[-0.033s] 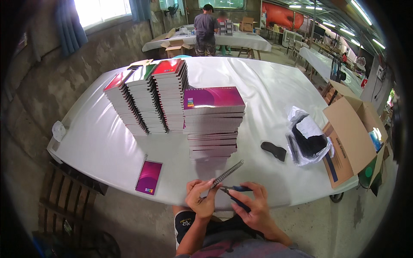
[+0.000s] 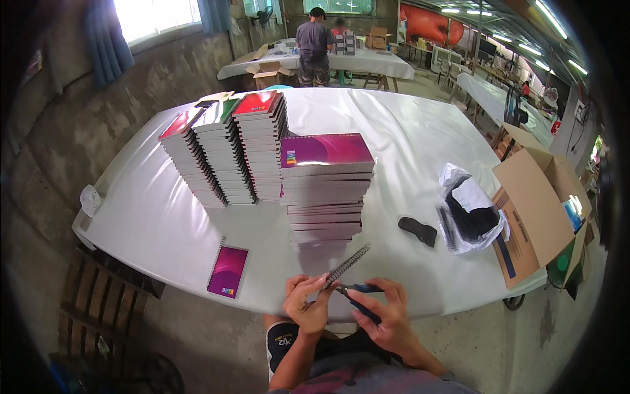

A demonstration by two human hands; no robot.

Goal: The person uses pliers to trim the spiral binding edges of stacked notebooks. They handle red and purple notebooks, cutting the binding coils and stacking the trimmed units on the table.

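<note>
My left hand (image 2: 306, 303) pinches the lower end of a dark spiral binding coil (image 2: 350, 263), which slants up to the right over the table's near edge. My right hand (image 2: 387, 312) is closed around the blue handles of a pair of pliers (image 2: 362, 299). The jaws of the pliers are at the coil's lower end, beside my left fingers; whether they bite the wire I cannot tell. On the left of the table lies a purple notebook (image 2: 228, 271) with a coil running past its top edge. Beyond my hands rises a tall stack of purple notebooks (image 2: 326, 190).
Three stacks of coil-bound notebooks (image 2: 226, 151) stand at the back left of the white-covered table (image 2: 400, 157). To the right lie a black flat object (image 2: 417, 231), a white bag of dark coils (image 2: 474, 210) and an open cardboard box (image 2: 535, 213). Another person (image 2: 314, 46) stands at a far table.
</note>
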